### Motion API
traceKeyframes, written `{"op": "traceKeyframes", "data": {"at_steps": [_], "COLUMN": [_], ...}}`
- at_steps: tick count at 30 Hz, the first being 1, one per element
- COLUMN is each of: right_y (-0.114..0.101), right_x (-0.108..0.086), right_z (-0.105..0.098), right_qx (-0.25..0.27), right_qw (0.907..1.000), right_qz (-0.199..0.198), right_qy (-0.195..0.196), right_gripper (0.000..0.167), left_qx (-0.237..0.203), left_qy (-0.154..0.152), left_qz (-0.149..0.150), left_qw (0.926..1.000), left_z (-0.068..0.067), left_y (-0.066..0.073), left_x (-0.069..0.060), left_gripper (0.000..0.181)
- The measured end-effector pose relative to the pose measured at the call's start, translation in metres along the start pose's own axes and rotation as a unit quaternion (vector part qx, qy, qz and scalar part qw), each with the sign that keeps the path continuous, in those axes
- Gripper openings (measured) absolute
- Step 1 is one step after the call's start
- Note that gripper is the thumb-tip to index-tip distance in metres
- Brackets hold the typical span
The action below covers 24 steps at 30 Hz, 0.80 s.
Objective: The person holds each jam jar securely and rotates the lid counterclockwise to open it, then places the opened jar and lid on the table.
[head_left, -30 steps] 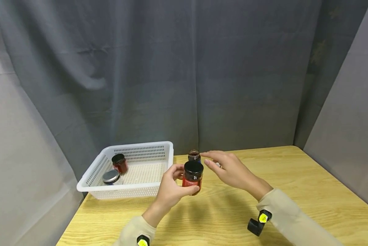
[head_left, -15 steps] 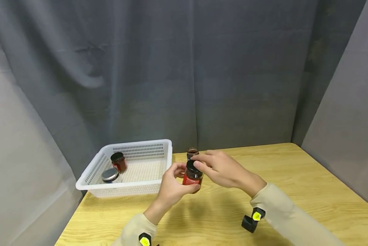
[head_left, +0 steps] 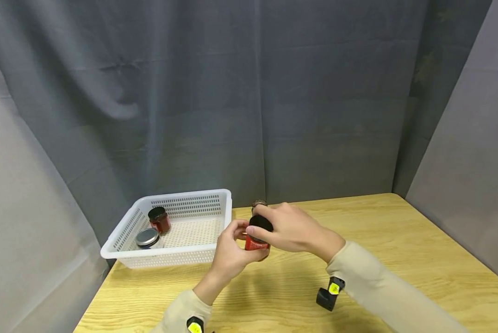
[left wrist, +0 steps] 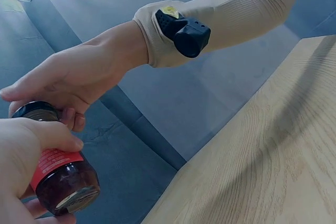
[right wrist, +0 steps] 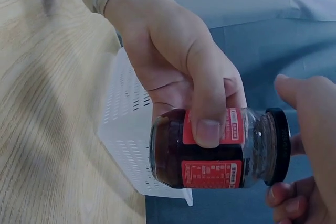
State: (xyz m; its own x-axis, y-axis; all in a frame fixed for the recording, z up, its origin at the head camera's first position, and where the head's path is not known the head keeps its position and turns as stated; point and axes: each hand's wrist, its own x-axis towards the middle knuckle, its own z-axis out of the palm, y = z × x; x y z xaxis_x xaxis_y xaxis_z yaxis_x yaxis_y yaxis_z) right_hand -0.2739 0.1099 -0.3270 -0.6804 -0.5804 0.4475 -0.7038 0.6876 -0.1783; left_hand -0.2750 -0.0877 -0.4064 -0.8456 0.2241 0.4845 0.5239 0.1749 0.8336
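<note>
The left hand (head_left: 228,254) is gripping the red-labelled jar (head_left: 254,244) round its body, just below the right hand (head_left: 292,226), which is half-curling about the black lid (head_left: 261,223); whether it is pinching, one cannot tell. Gripping low, clear of the lid, is probably steadying the jar best.

Room right of hands (head_left: 228,256) (head_left: 292,226), basket (head_left: 170,260) left

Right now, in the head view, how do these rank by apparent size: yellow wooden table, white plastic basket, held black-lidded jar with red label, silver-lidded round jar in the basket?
1. Yellow wooden table
2. White plastic basket
Smallest, order unsure: held black-lidded jar, silver-lidded round jar; both are partly hidden.
</note>
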Motion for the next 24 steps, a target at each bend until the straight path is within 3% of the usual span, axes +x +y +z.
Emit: {"op": "traceKeyframes", "data": {"at_steps": [4, 10, 18, 24], "right_y": [-0.001, -0.001, 0.004, 0.005], "right_x": [0.001, 0.002, -0.001, -0.003], "right_z": [0.001, 0.007, 0.011, 0.009], "right_qx": [-0.012, -0.011, 0.022, 0.018], "right_qw": [0.9998, 0.9998, 0.998, 0.9974], "right_qz": [0.014, -0.002, 0.008, 0.022], "right_qy": [-0.002, 0.019, 0.058, 0.066], "right_gripper": [0.043, 0.026, 0.026, 0.03], "left_qx": [0.011, 0.014, 0.012, 0.016], "left_qy": [0.003, -0.013, -0.034, -0.053], "left_qz": [0.004, 0.003, 0.043, 0.055], "left_qw": [0.9999, 0.9998, 0.9984, 0.9969], "left_z": [0.0, -0.001, 0.0, 0.001], "left_y": [0.0, -0.002, -0.012, -0.019], "left_x": [0.0, 0.001, 0.002, 0.003], "left_gripper": [0.061, 0.059, 0.057, 0.059]}}
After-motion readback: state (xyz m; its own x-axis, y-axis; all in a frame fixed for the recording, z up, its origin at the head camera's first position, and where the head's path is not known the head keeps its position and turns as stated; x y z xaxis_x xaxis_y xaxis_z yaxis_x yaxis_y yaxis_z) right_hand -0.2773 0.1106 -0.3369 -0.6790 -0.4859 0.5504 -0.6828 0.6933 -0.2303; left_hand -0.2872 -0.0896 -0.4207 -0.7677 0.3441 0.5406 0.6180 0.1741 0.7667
